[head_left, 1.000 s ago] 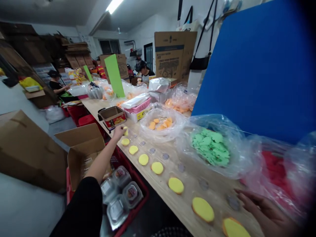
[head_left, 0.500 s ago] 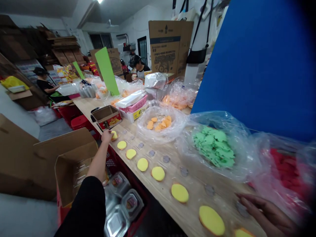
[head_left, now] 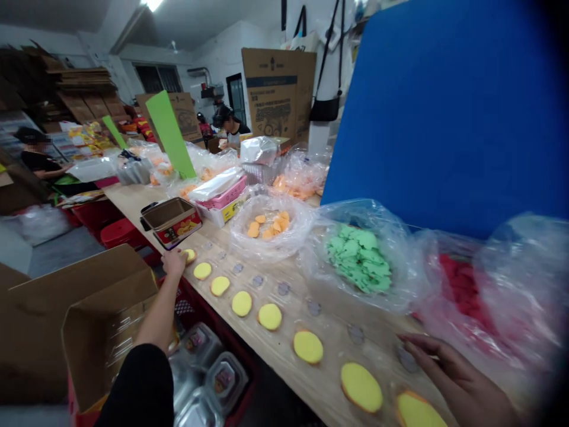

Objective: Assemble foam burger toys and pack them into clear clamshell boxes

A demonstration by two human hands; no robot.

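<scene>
At the far end of a line of yellow rounds with orange edges, my left hand (head_left: 173, 262) is closed on the edge of the last yellow round (head_left: 189, 256). Other yellow rounds (head_left: 270, 316) lie spaced along the table edge toward me. Beside them runs a line of small greyish discs (head_left: 313, 306) on clear film. My right hand (head_left: 448, 370) is over the near end of this line, thumb and forefinger pinched together at a grey disc (head_left: 406, 359). Whether anything is between those fingertips is hidden by blur.
Clear bags hold orange pieces (head_left: 269, 225), green pieces (head_left: 360, 258) and red pieces (head_left: 466, 290). A red-brown tin (head_left: 173, 220) stands beyond my left hand. Left of the table are a cardboard box (head_left: 106, 320) and clear containers (head_left: 224, 379). A blue panel (head_left: 444, 118) rises at right. Other people sit farther back.
The view has swung to the right, so everything sits farther left in it. My left hand stays at the far yellow round, and my right hand stays by the near grey disc.
</scene>
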